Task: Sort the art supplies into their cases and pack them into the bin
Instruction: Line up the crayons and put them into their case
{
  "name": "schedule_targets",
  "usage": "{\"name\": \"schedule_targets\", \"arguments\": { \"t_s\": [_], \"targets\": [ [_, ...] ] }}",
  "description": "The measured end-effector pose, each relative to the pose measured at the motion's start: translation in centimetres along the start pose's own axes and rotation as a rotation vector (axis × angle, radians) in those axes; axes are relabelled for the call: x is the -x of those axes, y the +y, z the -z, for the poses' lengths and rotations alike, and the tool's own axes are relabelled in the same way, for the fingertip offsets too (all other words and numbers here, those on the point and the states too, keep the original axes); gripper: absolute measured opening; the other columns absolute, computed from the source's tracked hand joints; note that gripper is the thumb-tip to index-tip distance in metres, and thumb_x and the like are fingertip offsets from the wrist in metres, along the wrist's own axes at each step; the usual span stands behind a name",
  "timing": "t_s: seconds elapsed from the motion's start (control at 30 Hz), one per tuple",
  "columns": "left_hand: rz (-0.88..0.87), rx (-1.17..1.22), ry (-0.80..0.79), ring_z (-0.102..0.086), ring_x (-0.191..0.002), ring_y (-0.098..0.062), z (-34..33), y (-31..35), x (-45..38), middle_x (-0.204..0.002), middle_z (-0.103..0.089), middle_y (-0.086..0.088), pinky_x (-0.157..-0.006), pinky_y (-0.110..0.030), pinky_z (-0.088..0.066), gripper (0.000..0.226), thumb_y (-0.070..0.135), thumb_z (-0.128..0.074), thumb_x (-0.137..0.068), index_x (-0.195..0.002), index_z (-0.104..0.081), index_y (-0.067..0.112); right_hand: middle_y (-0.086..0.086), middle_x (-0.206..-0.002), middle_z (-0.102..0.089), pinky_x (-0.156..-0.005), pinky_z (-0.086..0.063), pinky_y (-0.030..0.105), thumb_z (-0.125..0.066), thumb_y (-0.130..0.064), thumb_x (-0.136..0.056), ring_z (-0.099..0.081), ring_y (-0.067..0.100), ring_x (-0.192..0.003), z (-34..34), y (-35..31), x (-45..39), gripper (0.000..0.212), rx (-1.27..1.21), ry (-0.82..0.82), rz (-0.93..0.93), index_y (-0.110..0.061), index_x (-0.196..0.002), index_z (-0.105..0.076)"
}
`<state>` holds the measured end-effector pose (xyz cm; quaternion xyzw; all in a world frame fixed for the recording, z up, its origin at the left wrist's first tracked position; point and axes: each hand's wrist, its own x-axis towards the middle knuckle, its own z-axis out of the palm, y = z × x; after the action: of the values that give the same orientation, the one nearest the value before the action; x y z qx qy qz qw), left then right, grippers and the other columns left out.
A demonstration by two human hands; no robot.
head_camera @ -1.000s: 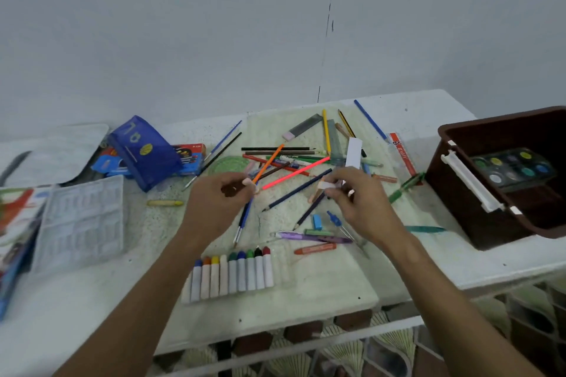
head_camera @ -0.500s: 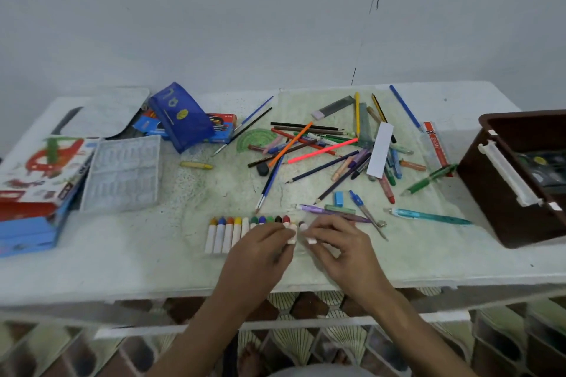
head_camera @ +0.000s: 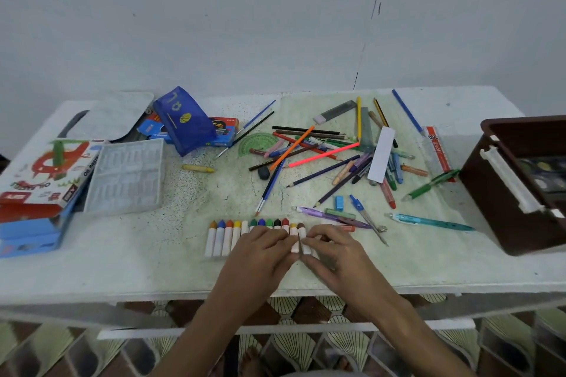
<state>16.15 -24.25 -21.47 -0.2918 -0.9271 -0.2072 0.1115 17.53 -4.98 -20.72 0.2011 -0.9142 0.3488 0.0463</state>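
Glossy plastic bin point(head_camera: 502, 193); matt speckled table point(head_camera: 153, 263); paper-wrapped crayons point(head_camera: 220, 239).

Royal-blue pencil pouch point(head_camera: 186, 122), dark brown bin point(head_camera: 502, 202), neon-pink pencil point(head_camera: 323, 155), green-speckled table point(head_camera: 147, 260)
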Motion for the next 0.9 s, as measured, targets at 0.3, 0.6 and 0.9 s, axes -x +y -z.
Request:
{"name": "schedule_targets", "arguments": {
  "t_s": [0.3, 0.6, 0.9],
  "targets": [
    [0.085, 0.001, -0.044, -0.047, -0.092, -0.013, -0.1, 0.0, -0.2, -0.102, -0.055, 0.004, -0.076, -0.030, -0.047, 0.030, 0.034, -0.046, -0.091, -0.106, -0.069, 0.022, -0.010, -0.110, -0.053, -0.084, -0.037, 0.006, -0.059, -0.025, -0.093, -0.050, -0.004, -0.100, 0.0, 0.1, -0.2, 0.025, -0.084, -0.013, -0.072, -0.015, -0.113, -0.069],
    [0.158, 0.139, -0.146, -0.043, -0.098, -0.008, 0.7, -0.6, -1.0, -0.104, -0.051, 0.009, -0.085, -0.024, -0.038, 0.033, 0.037, -0.045, -0.089, -0.109, -0.069, 0.026, -0.006, -0.096, -0.051, -0.075, -0.040, 0.010, -0.060, -0.021, -0.092, -0.053, 0.005, -0.084, -0.1, 0.3, -1.2, 0.020, -0.070, -0.027, -0.137, -0.016, -0.107, -0.072],
    [0.424, 0.006, -0.075, -0.048, -0.110, -0.020, 6.3, -9.9, -9.3, -0.121, -0.053, -0.006, -0.095, -0.033, -0.041, 0.036, 0.020, -0.063, -0.087, -0.122, -0.061, 0.018, -0.020, -0.134, -0.033, -0.100, -0.034, 0.021, -0.065, -0.063, -0.076, -0.035, -0.003, -0.119, 0.7, 0.2, -4.0, 0.072, -0.059, -0.185, -0.160, -0.031, -0.138, -0.046]
  ]
}}
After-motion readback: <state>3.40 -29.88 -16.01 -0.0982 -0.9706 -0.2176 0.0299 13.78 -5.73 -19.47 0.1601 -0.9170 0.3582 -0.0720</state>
